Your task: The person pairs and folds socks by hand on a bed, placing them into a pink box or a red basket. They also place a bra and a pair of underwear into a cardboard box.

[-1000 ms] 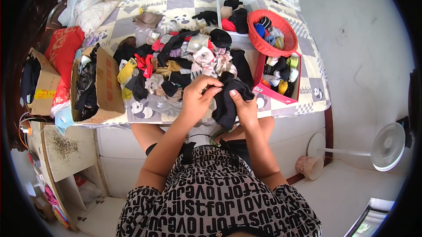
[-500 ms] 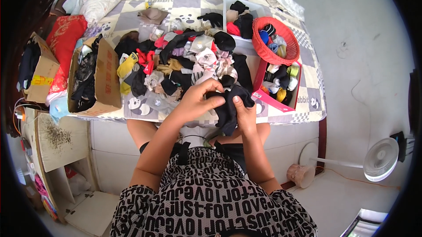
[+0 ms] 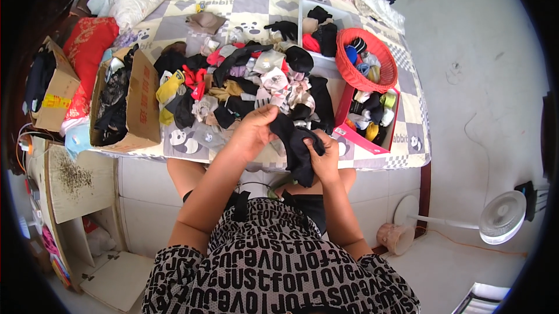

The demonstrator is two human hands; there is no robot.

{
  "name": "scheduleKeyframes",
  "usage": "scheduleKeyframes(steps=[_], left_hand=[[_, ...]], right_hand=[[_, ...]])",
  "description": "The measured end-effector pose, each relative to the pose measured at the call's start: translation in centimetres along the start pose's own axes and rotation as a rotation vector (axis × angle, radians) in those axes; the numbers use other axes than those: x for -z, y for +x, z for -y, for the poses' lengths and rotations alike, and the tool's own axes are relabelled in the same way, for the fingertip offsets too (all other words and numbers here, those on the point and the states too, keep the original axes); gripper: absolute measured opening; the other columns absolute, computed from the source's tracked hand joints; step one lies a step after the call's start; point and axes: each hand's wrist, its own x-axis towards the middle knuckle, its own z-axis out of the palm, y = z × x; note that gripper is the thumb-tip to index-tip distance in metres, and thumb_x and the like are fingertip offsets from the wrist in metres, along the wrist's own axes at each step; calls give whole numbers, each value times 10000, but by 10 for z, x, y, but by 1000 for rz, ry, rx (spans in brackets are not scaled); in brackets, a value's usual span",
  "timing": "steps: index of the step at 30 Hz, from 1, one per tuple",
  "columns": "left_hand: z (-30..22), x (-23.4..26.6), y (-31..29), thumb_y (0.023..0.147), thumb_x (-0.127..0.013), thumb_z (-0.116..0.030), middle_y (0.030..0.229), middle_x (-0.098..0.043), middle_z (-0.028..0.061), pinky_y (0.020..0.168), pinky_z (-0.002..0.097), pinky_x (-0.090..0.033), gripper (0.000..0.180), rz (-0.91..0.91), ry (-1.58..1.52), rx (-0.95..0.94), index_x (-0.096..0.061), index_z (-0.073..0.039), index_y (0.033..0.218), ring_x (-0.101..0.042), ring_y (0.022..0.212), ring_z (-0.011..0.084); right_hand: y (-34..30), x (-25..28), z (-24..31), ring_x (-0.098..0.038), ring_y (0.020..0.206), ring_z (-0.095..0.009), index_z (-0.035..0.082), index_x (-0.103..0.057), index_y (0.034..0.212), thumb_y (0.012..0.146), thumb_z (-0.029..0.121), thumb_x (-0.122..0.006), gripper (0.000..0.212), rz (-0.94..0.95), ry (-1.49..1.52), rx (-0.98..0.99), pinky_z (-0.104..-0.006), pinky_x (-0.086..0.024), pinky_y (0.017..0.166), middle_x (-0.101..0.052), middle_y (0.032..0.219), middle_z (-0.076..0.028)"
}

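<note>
A soft black garment (image 3: 298, 157) is stretched between my two hands at the bed's front edge; its exact kind does not show. My left hand (image 3: 256, 129) pinches its upper left end between thumb and fingers. On the other side my right hand (image 3: 326, 155) grips the bunched right part, its thumb on top. The lower end of the cloth hangs over my lap. Just beyond my hands spreads a mixed heap of socks and small clothes (image 3: 233, 84) in black, white, red, yellow and pink.
To the right stand a red woven basket (image 3: 387, 52), a pink box (image 3: 364, 142) and a white bin (image 3: 343, 11), all holding small clothes. Two cardboard boxes of dark clothes, one being a tall box (image 3: 141, 98), stand left. A white fan (image 3: 502, 218) is at far right.
My left hand has moved a little left and down, drawing its end of the black garment away from my right hand. The cloth now spans a wider gap.
</note>
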Motion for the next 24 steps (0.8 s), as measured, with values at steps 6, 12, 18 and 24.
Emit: scheduleKeyframes(steps=[6, 12, 18, 24], left_hand=[[23, 11, -3, 871, -380, -608, 952, -605, 39, 839, 321, -418, 602, 2, 525, 61, -585, -65, 1035, -559, 917, 152], [32, 6, -4, 859, -596, -318, 786, -567, -23, 650, 202, -398, 243, -5, 408, -119, -573, -76, 869, -517, 695, 66], [18, -6, -12, 838, -630, -168, 666, -397, -92, 506, 180, -235, 167, -47, 328, -289, -479, -112, 796, -314, 575, 4], [27, 1, -3, 869, -601, -160, 642, -316, -94, 490, 174, -187, 263, -256, 428, -589, -369, -134, 749, -249, 565, 4]], right_hand=[[5, -4, -6, -463, 651, -62, -15, -579, 824, 817, 35, -622, 66, -212, 102, -113, -217, -406, 608, -537, 674, 7], [-7, -16, -14, -523, 677, -83, -2, -601, 822, 789, 48, -655, 81, -91, 72, 55, -221, -431, 633, -608, 736, -29], [-7, -13, -22, -466, 705, -92, -22, -592, 882, 827, 143, -640, 181, -171, 194, -140, -221, -401, 669, -530, 743, -13], [-7, -5, -5, -512, 741, -158, -16, -603, 874, 776, 63, -656, 137, -52, 210, 81, -248, -408, 719, -543, 791, -58]])
